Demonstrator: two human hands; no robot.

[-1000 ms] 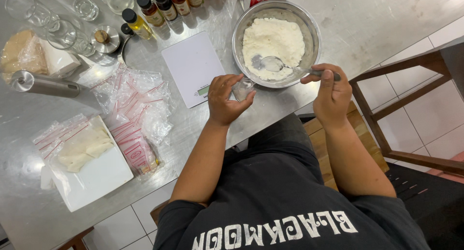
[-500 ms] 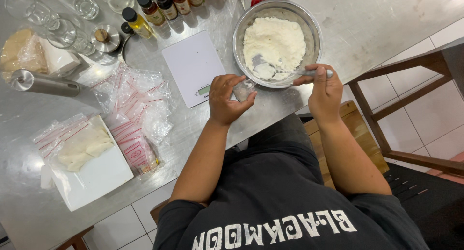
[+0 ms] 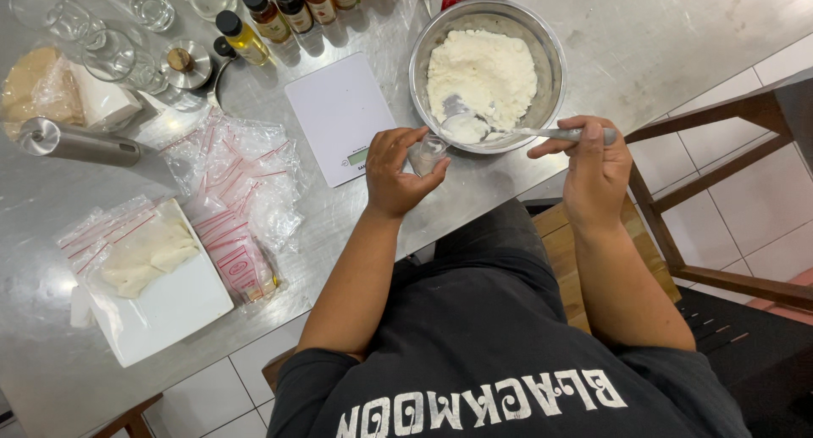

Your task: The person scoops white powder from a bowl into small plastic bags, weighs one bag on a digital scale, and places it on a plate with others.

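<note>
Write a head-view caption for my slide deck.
Right hand dips spoon into powder-filled steel bowl; left hand holds small clear cup.

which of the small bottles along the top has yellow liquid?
The leftmost bottle, black cap, nearest the round metal lid. The other bottles in the row hold brown or reddish contents.

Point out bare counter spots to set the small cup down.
Free: steel counter right of the metal bowl, up to the far edge; also a strip between the white scale and the front edge. Crowded: the left side, with plastic bags, bottles and glasses.
</note>
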